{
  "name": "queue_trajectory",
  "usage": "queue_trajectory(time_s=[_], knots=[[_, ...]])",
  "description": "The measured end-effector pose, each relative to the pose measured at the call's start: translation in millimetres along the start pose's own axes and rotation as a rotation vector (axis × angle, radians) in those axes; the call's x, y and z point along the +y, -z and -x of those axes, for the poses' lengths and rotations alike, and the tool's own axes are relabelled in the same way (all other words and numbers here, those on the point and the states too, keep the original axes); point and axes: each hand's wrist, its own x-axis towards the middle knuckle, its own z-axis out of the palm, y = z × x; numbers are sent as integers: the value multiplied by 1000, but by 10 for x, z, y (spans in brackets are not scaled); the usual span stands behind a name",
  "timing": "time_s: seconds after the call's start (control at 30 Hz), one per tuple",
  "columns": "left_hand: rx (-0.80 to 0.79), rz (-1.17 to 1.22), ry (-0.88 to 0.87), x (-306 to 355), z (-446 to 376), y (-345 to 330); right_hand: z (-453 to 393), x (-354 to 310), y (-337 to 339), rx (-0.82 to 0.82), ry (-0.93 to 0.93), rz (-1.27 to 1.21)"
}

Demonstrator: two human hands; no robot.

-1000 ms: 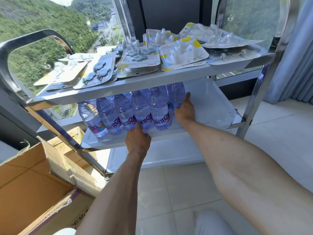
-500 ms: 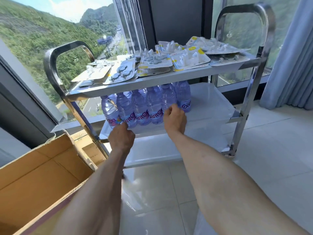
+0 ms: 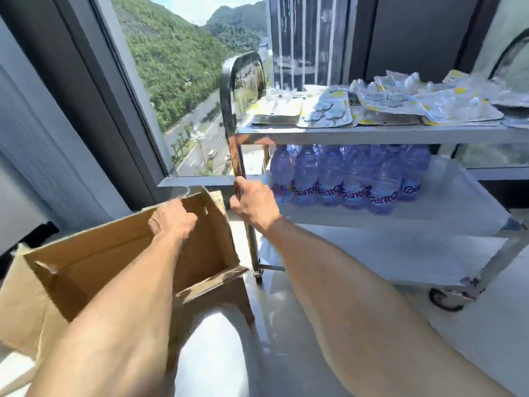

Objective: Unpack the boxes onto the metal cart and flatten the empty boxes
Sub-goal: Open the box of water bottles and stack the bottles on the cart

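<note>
My left hand grips the top edge of the far wall of the open cardboard box, fingers curled over the rim; the box stands on the floor to the left of the metal cart, its flaps up and its interior showing bare cardboard. My right hand holds the cart's near-left upright post just below the middle shelf level, fingers wrapped round the steel. On the cart's top shelf lie flat blister packs with yellow-marked cards, overlapping one another across the shelf. On the middle shelf stands a cluster of clear water bottles with purple labels, upright and touching, toward the left end. A window behind the cart shows green hills and a road.
</note>
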Motion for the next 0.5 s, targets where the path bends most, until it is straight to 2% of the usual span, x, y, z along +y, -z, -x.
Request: queue_trajectory(time_s=[0.07, 0.13, 0.27, 0.43, 0.5], knots=[[-118, -80, 26, -372, -220, -126, -31, -168, -392, -160, 33, -26], [-229, -151, 47, -736, -385, -327, -77, -279, -831, -312, 64, 53], [-446, -209, 86, -1372, -605, -784, -394, -544, -1564, -367, 98, 305], [-698, -211, 128, -1955, -659, -1308, -503, -549, -2352, -717, -93, 340], [-792, -154, 151, -2063, -699, -1471, -332, -332, -2633, -784, -191, 312]])
